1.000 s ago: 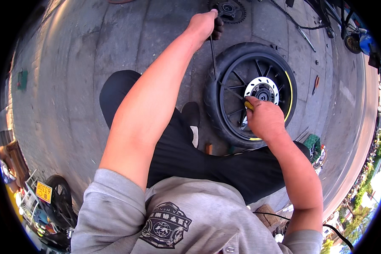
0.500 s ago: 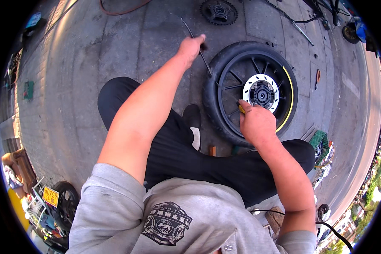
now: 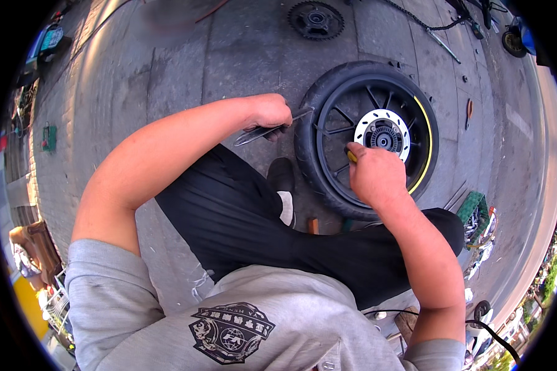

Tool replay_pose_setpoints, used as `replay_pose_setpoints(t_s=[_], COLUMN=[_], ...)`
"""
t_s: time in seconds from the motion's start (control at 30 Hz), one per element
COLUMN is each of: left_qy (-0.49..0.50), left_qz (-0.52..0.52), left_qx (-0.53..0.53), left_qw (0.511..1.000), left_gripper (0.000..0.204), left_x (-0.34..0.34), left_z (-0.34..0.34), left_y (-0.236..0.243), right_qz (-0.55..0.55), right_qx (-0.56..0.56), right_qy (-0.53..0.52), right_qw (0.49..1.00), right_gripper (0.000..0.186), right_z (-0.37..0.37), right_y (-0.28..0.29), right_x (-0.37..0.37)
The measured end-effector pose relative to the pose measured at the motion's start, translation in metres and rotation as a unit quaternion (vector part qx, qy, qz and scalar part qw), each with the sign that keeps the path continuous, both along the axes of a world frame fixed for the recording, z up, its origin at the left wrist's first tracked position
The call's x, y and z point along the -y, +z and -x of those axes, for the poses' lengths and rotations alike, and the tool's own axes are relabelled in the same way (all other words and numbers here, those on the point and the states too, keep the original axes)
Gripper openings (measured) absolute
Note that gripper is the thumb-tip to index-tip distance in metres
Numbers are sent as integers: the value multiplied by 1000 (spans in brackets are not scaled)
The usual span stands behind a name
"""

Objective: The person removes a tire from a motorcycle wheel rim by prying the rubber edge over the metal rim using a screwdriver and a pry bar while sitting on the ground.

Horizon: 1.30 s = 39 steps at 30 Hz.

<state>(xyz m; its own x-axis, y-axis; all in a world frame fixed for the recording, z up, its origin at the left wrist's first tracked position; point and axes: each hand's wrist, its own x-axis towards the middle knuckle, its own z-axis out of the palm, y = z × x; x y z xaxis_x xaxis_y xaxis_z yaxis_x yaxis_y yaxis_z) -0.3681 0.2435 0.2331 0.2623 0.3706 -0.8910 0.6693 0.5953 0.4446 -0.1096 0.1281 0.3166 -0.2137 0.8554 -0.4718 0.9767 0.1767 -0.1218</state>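
A black motorcycle wheel [image 3: 334,131] with its tyre [image 3: 304,139] on lies flat on the pavement in front of me. A pale slotted brake disc [image 3: 361,132] surrounds the hub. My left hand [image 3: 271,115] is closed round a metal tyre lever [image 3: 251,136], just left of the wheel; the lever's far end meets the tyre's left side. Over the near part of the rim, my right hand [image 3: 379,176] grips a yellow-and-black handle [image 3: 351,156], most of which the hand hides. Whatever extends from that handle cannot be made out.
A toothed sprocket [image 3: 298,21] lies beyond the wheel. To the far right are a chain [image 3: 408,13], a metal rod [image 3: 444,47] and orange-handled pliers [image 3: 469,114]. A green basket [image 3: 478,213] of tools stands beside my right knee. An orange block [image 3: 314,226] sits near my shoe [image 3: 281,176].
My left hand has come down toward me, its elbow swinging out left, and the lever now lies at a flatter slant against the tyre. My right hand has barely moved.
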Motion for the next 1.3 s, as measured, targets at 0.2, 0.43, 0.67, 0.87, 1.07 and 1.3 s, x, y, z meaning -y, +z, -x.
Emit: replay_pose_setpoints(t_s=[0.2, 0.43, 0.67, 0.87, 1.07, 1.3], left_qy=[-8, -46, -33, -51, -193, -60], left_qz=[37, 55, 204, 231, 187, 118], left_qx=[-25, -47, 27, 69, 4, -39], left_qw=[999, 996, 978, 969, 963, 990], left_gripper=[21, 24, 22, 23, 25, 25], left_x=[-8, -29, -74, -97, -115, -36], left_z=[1, -17, -3, 19, -9, -42], left_y=[-13, -19, -74, -103, -98, -72], right_qz=[16, 0, 3, -12, -3, 11], right_qx=[3, 0, -25, -44, -50, -51], right_qy=[-1, -4, -15, -34, -53, -73], right_qw=[1000, 1000, 1000, 998, 997, 996], right_gripper=[41, 37, 35, 35, 34, 33], right_z=[5, -4, -7, -13, -20, -23], right_y=[6, -2, -6, -8, -11, -9], right_x=[-9, -5, -5, -12, -15, -23])
